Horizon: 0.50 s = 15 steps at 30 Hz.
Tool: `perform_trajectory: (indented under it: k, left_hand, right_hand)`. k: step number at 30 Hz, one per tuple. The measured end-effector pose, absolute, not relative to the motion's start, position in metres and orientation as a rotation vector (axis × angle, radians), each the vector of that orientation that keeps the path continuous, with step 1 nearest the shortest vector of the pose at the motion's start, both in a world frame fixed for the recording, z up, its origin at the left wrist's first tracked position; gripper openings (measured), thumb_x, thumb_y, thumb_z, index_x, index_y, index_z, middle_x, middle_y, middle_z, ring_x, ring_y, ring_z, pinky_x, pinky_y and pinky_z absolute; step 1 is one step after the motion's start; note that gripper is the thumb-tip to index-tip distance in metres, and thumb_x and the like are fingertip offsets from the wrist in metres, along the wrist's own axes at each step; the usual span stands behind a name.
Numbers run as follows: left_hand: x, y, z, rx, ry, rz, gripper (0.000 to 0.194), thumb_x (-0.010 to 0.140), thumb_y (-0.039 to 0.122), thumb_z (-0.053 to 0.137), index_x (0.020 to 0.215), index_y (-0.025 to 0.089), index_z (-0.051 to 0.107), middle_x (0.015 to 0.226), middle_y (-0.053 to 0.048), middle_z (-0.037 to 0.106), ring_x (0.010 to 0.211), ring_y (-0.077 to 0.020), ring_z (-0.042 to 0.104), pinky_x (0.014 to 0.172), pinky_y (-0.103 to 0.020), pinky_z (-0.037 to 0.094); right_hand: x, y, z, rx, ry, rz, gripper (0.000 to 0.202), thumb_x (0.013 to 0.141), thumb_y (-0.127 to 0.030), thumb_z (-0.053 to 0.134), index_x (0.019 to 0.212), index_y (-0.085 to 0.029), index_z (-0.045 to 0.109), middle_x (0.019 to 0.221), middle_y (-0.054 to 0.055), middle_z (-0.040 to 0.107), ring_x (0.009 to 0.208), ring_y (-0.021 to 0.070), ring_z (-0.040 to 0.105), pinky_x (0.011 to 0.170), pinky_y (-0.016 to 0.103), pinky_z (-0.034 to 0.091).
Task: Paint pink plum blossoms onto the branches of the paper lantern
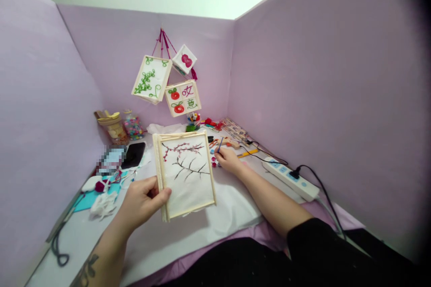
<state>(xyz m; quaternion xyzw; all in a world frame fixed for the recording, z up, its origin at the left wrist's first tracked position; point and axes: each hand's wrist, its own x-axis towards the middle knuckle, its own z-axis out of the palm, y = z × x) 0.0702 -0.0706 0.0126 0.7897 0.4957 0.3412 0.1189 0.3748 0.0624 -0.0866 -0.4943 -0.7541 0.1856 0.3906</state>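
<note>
My left hand (143,201) grips the lower left edge of a wood-framed panel (188,197), thumb on its front. The panel is tilted up above the table. Dark branches are painted on its white face, and the upper one carries small pink-red blossoms. Farther back, to the right of the panel, my right hand (229,161) is closed around a slim blue-handled paintbrush (220,144); the brush's tip is hidden. Small paint pots (213,159), red and blue, sit beside those fingers.
Framed pieces (153,78) hang on the back partition. On the left lie two phones (134,155), a blue sheet (87,199) and crumpled tissue (103,206). A jar of beads (134,126) stands behind them. At right, a power strip (291,179) trails black cables.
</note>
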Motion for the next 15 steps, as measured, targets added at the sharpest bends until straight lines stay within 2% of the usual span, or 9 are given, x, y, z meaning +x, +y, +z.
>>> perform_trajectory:
  k: [10, 13, 15]
  left_hand:
    - [0.07, -0.07, 0.011, 2.315, 1.436, 0.982, 0.039, 0.079, 0.043, 0.052, 0.05, 0.022, 0.038, 0.044, 0.006, 0.038, 0.041, -0.0085, 0.035, 0.041, -0.02, 0.029]
    - [0.07, -0.071, 0.012, 2.319, 1.444, 0.977, 0.038, 0.079, 0.042, 0.051, 0.05, 0.022, 0.038, 0.044, 0.006, 0.037, 0.041, -0.0086, 0.035, 0.042, -0.02, 0.028]
    - [0.07, -0.071, 0.011, 2.311, 1.444, 0.972, 0.038, 0.079, 0.042, 0.051, 0.05, 0.022, 0.037, 0.044, 0.006, 0.037, 0.041, -0.0085, 0.035, 0.042, -0.02, 0.028]
  right_hand:
    - [0.373, 0.062, -0.085, -1.113, -1.654, 0.578, 0.011, 0.078, -0.02, 0.059, 0.066, -0.02, 0.058, 0.058, -0.002, 0.06, 0.058, 0.0135, 0.051, 0.06, 0.026, 0.036]
    - [0.376, 0.06, -0.082, -1.032, -1.444, 0.591, 0.011, 0.078, -0.029, 0.059, 0.072, -0.02, 0.059, 0.059, -0.003, 0.059, 0.056, 0.0131, 0.053, 0.057, 0.025, 0.039]
    - [0.382, 0.058, -0.075, -0.967, -1.271, 0.587, 0.018, 0.082, -0.036, 0.052, 0.079, -0.02, 0.059, 0.061, -0.002, 0.059, 0.053, 0.0123, 0.053, 0.052, 0.024, 0.039]
